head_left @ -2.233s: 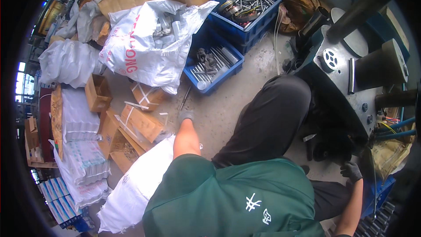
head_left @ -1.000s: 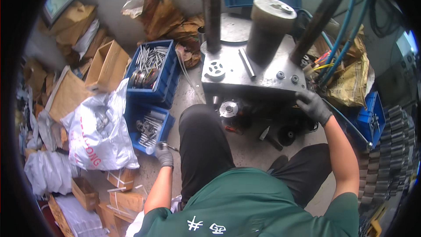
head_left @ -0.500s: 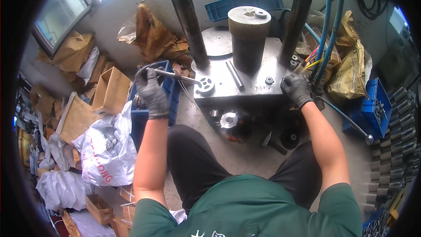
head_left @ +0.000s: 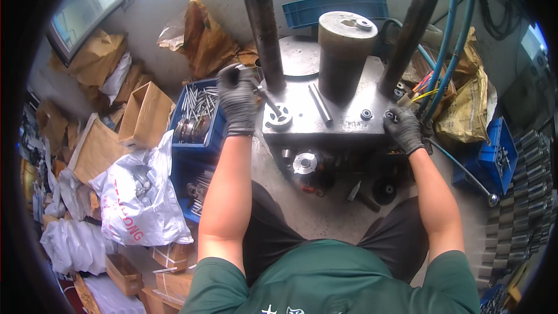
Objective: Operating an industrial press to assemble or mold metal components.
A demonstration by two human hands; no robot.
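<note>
My left hand (head_left: 238, 104), in a dark glove, is closed around the upper end of a metal shaft (head_left: 271, 101). A spoked metal disc (head_left: 278, 116) sits at the shaft's lower end, over the left front of the steel plate (head_left: 343, 129). At the plate's right edge, my gloved right hand (head_left: 405, 128) pinches a small ring-shaped bearing (head_left: 391, 116). Another bearing (head_left: 366, 114) lies on the plate just left of that hand. A loose steel rod (head_left: 320, 103) rests in the middle, before the thick upright cylinder (head_left: 347, 52). The left fingertips are blurred.
Two steel columns (head_left: 260, 29) (head_left: 411, 29) rise from the plate. At left stands a blue bin (head_left: 181, 150) of metal shafts, beside a white sack (head_left: 139, 197). Blue hoses (head_left: 457, 46) hang at right, above a lever with a ball end (head_left: 493, 199). Metal parts are stacked far right.
My left hand has moved right, toward the column, and the shaft now tilts more upright over the plate. A bearing now shows in my right fingers. The view has shifted slightly.
</note>
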